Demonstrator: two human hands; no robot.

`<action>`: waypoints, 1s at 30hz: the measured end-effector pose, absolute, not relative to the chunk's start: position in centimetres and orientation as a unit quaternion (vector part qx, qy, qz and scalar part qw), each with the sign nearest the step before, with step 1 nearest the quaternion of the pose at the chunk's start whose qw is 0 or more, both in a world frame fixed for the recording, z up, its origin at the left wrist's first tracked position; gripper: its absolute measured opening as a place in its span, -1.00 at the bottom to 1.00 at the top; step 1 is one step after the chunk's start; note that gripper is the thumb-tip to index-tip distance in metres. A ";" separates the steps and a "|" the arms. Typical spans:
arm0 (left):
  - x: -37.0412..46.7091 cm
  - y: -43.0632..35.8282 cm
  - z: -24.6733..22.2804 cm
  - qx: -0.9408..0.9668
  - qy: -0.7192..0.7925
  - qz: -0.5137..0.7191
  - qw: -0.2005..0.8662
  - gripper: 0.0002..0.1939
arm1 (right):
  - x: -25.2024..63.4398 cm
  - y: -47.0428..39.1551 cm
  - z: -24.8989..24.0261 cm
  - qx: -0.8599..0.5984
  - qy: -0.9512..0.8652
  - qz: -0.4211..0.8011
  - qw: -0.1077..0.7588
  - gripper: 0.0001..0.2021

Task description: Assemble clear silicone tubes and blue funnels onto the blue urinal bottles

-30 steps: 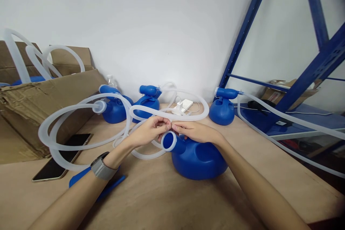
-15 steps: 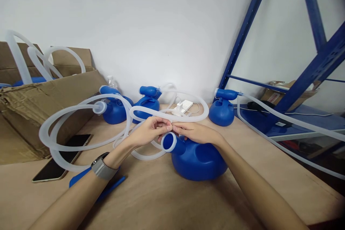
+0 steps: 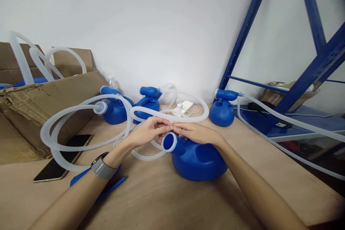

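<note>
In the head view, the open-mouthed jug (image 3: pixel 199 165) stands on the surface (image 3: pixel 151 203); at its neck the left hand (image 3: pixel 152 130) and right hand (image 3: pixel 198 132) almost meet. Whether either grip clamps anything, I cannot tell. The carton (image 3: pixel 61 104) holds tubes (image 3: pixel 21 59) and something blue (image 3: pixel 37 80).

Soft light, darkened right corners

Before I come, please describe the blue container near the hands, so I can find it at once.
On the brown table, the left hand and right hand almost meet. Below them in view is the blue container. Unlike three blue containers behind, it is nearest the camera, its white-rimmed mouth open.
</note>
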State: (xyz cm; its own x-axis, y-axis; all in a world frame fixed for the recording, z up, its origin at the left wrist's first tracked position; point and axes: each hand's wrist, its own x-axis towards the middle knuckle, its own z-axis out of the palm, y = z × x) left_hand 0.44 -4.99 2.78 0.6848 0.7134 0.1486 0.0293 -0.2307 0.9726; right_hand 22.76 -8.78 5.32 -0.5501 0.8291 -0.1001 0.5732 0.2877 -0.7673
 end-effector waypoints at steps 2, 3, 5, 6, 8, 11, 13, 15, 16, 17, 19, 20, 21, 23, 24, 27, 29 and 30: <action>0.4 -4.9 2.7 0.720 0.256 0.302 0.570 -0.80 | 22.8 -8.8 5.4 -0.448 -0.786 0.394 0.160 -0.54; 0.4 -4.9 2.7 0.719 0.254 0.302 0.572 -0.82 | 22.7 -8.8 5.4 -0.449 -0.787 0.392 0.160 -0.55; 0.4 -4.9 2.8 0.719 0.249 0.299 0.576 -0.84 | 22.7 -8.9 5.4 -0.449 -0.789 0.388 0.159 -0.56; 0.4 -4.9 2.8 0.719 0.247 0.298 0.578 -0.84 | 22.7 -8.9 5.4 -0.450 -0.789 0.386 0.159 -0.56; 0.4 -4.9 2.9 0.718 0.246 0.296 0.580 -0.84 | 22.7 -8.8 5.4 -0.450 -0.789 0.386 0.158 -0.56; 0.3 -5.0 3.0 0.717 0.254 0.299 0.576 -0.82 | 22.7 -8.8 5.4 -0.447 -0.788 0.393 0.156 -0.56; 0.3 -5.0 3.1 0.722 0.257 0.298 0.569 -0.79 | 22.7 -8.8 5.3 -0.447 -0.790 0.391 0.156 -0.55; 0.3 -5.1 3.2 0.730 0.255 0.300 0.559 -0.74 | 22.7 -8.7 5.2 -0.444 -0.792 0.387 0.159 -0.55; 0.3 -5.1 3.2 0.732 0.253 0.305 0.554 -0.73 | 22.7 -8.6 5.1 -0.440 -0.793 0.389 0.160 -0.55; 0.2 -5.1 3.3 0.733 0.251 0.309 0.551 -0.72 | 22.8 -8.5 5.1 -0.434 -0.794 0.393 0.161 -0.54; 0.0 -4.9 3.4 0.737 0.250 0.307 0.547 -0.73 | 22.8 -8.1 5.0 -0.423 -0.795 0.407 0.156 -0.54; -0.2 -4.9 3.5 0.744 0.250 0.297 0.543 -0.75 | 22.8 -7.9 5.0 -0.418 -0.796 0.413 0.149 -0.54; -0.4 -4.8 3.7 0.755 0.252 0.283 0.535 -0.77 | 22.9 -7.7 4.9 -0.413 -0.798 0.416 0.142 -0.55; -0.9 -4.6 4.2 0.779 0.260 0.257 0.510 -0.79 | 23.0 -7.2 4.9 -0.401 -0.808 0.413 0.126 -0.56; -1.2 -4.6 4.4 0.788 0.266 0.247 0.498 -0.79 | 23.0 -7.0 4.9 -0.396 -0.815 0.407 0.119 -0.55; -2.1 -4.7 5.3 0.809 0.289 0.225 0.460 -0.72 | 23.3 -6.7 5.1 -0.384 -0.828 0.393 0.109 -0.52; -2.5 -4.9 5.9 0.834 0.293 0.214 0.414 -0.72 | 23.4 -6.8 5.2 -0.370 -0.835 0.394 0.104 -0.50; -2.6 -5.0 6.1 0.848 0.291 0.209 0.390 -0.75 | 23.4 -6.9 5.3 -0.363 -0.838 0.395 0.100 -0.51</action>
